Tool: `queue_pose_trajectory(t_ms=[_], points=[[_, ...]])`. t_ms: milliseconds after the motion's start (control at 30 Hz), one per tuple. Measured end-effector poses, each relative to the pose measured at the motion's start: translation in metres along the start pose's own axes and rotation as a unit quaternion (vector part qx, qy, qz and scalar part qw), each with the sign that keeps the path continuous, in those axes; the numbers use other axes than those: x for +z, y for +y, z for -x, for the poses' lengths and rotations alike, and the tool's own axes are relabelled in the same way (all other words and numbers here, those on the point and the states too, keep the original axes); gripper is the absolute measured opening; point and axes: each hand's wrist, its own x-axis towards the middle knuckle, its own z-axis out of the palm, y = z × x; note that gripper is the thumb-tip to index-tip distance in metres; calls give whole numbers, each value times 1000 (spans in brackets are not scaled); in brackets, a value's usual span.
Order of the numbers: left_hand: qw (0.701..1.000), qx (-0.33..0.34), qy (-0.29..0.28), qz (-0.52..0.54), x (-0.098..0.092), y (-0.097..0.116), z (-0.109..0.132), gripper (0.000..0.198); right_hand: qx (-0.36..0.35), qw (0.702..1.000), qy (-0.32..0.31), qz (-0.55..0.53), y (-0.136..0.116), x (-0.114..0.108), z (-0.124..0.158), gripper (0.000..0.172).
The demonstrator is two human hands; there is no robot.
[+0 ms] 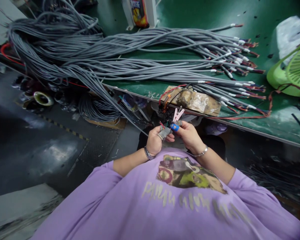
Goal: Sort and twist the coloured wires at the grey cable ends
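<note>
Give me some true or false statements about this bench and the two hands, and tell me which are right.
1. The fan is green. True.
2. The table is red. False: it is green.
3. The left hand wears a blue finger cover. False: the blue cover is on the right hand.
4. Both wrists wear a band: one on the left, one on the right. True.
5. All the grey cables are coiled on the floor. False: many lie stretched along the table.
6. The pink clip is close to the right hand. True.
</note>
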Motion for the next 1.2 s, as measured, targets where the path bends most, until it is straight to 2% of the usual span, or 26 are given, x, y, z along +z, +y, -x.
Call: queue_pose_trajectory(t_ms=[300, 467, 600, 700, 867, 967, 1133, 1200], points=[[998, 20, 43, 32, -2, 0, -2, 39, 12, 999, -24, 30, -4, 0, 4, 43], [998, 29, 48, 30, -1, 4, 0, 38, 26, 994, -84, 62, -6, -8, 5, 40], [998, 37, 50, 16, -1, 6, 2, 38, 49, 994, -92, 24, -6, -13, 3, 44], [999, 38, 36, 2, 0, 6, 4, 36, 45, 996, -83, 1, -6, -9, 2, 44], [998, 48, 13, -36, 0, 4, 6, 31, 2, 999, -30, -11, -3, 8, 6, 31], [998, 46, 15, -32, 0, 3, 5, 31, 21, 998, 12, -50, -3, 13, 6, 26], [999, 40, 26, -15, -1, 5, 7, 36, 58, 968, 137, -201, -10, 1, -5, 24], [999, 42, 29, -8, -2, 6, 8, 36, 83, 957, 138, -239, -14, -7, -9, 22]])
